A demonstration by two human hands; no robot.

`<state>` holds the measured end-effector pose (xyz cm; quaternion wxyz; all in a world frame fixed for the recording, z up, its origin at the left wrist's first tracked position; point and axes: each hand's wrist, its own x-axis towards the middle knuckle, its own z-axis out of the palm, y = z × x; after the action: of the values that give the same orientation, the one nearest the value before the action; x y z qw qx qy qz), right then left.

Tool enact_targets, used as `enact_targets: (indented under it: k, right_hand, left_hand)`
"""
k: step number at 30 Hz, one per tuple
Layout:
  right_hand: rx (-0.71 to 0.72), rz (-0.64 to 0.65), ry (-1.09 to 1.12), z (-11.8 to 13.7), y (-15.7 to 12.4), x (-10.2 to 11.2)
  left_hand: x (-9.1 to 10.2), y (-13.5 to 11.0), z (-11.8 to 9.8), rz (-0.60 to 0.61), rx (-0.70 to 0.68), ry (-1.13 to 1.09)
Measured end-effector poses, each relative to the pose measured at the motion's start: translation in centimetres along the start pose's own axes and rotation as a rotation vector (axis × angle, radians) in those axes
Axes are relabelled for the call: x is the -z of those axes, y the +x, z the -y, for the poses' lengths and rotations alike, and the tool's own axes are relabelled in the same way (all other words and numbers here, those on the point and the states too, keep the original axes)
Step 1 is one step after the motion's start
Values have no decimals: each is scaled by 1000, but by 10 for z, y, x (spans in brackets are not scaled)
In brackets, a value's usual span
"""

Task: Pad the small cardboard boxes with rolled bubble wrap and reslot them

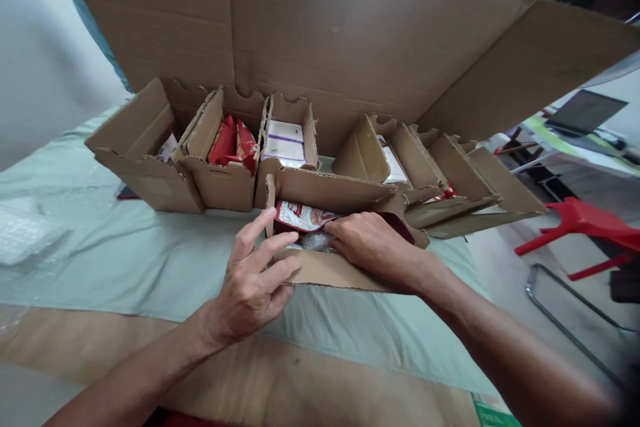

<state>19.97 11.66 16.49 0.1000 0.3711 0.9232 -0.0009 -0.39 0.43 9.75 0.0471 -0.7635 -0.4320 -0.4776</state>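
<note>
Head view: one front box (335, 269), cardboard, long and narrow, set midway along the sheet (210, 267), between its near edge and the row behind; one packet (303, 215), red and white, inside this box at its left end, partly hidden by the right hand (373, 240), whose thumb and bent fingers grip the packet's edge; clear plastic (319, 241), crumpled, in the same box, just on the near side of the packet; one left hand (257, 273), open and holding nothing, fingers spread and bent, at the left end of the front box, index fingertip by its end wall. Behind, in a row away from the sheet's near edge: left box (165, 187), a white item low inside; second box (220, 190), two red packs (227, 140) standing tilted; third box (291, 108), white cartons (285, 141) with purple lines; right boxes (413, 150), several, toward the sheet's right edge, a white item in one, a scrap of red showing in another. Large cardboard panel (320, 33), upright behind the row. Bubble wrap (25, 233), at the sheet's left edge. Red stool (585, 227), beyond the sheet's right edge; laptop (585, 113), on a table farther off
</note>
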Motion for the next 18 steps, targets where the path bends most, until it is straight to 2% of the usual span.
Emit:
enact_targets:
  k: [6,8,11,13,15,17,18]
  right_hand:
    - [52,-194,337,-9,-32,7]
    - [100,-172,446,-7,-35,8]
    - [165,-65,565,0,-29,10]
    - [151,-79,602,3,-32,14]
    - [50,-233,615,3,-50,18]
    - [-147,-518,630,-1,-81,14]
    - [-269,-678,646,-4,-98,9]
  left_hand:
    - [-1,1,2,6,14,0]
    - [-3,1,2,1,7,3]
    - [-4,2,0,23,5,12]
    - [-3,0,-2,-7,17,25]
    - [0,-5,-4,-102,50,29]
    - [3,-12,-3,-182,158,-11]
    - [4,-16,0,-184,245,-58]
